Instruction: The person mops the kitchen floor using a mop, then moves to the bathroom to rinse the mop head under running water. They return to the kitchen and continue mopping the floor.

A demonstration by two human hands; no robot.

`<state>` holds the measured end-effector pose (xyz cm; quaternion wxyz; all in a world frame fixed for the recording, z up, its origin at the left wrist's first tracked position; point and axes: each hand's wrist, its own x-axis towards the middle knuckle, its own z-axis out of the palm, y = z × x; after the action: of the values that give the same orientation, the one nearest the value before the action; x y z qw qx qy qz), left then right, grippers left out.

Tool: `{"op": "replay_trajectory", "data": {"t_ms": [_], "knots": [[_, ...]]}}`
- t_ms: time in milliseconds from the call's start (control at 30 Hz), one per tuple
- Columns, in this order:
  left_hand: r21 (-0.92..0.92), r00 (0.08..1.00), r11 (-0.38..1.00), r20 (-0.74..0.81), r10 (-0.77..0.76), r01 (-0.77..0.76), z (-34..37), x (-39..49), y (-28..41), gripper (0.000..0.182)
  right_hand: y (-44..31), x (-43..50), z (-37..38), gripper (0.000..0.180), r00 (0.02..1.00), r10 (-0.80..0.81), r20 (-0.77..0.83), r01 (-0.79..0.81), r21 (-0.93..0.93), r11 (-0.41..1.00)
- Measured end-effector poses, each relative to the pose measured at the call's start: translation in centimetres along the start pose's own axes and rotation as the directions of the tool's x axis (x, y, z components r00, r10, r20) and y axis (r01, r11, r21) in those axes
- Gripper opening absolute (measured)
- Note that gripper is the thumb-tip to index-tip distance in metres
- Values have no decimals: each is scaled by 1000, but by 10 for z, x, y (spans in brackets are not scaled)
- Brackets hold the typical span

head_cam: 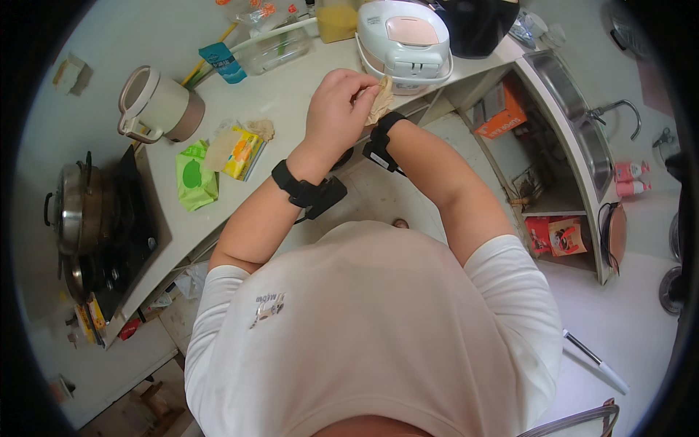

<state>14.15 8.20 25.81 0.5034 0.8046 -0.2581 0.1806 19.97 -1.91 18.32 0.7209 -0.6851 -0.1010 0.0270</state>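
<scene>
My left hand [336, 105] pinches a crumpled tan paper tissue [381, 104] between thumb and fingers, just in front of the white rice cooker [404, 41]. My right forearm [437, 158] reaches up to the same spot. The right hand itself is hidden behind the tissue and the left hand, so its grip does not show. Black straps with small boxes sit on both wrists. To the left on the counter lie a light green soft pack [196, 177] and a yellow printed pack [241, 154]. Beside the yellow one is a crumpled tan piece [261, 129].
A cream jug-like appliance [164, 104] stands on the left counter [246, 104], near a black cooktop bearing a steel pot [79, 202]. Behind are a blue pouch [224, 63] and a clear plastic container [276, 52]. At right is a steel sink [562, 82] with a tap [622, 112].
</scene>
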Motion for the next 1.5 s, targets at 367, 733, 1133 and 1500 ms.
{"op": "replay_trajectory", "data": {"t_ms": [367,733,1133,1500], "knots": [[195,935,936,261,239,-294,-10,-49,-17,17,30,31,-11,34,963,146,-226,-268,-747,608],[317,965,914,29,259,-255,-36,-55,-61,12,34,2,27,36,935,319,-156,-327,-725,606],[466,973,854,-89,-214,231,-74,-113,-206,11,90,-37,20,28,953,280,-112,-243,-837,491],[445,964,856,-167,-208,262,-112,-133,-210,34,95,-42,25,22,933,331,-139,-285,-849,446]]}}
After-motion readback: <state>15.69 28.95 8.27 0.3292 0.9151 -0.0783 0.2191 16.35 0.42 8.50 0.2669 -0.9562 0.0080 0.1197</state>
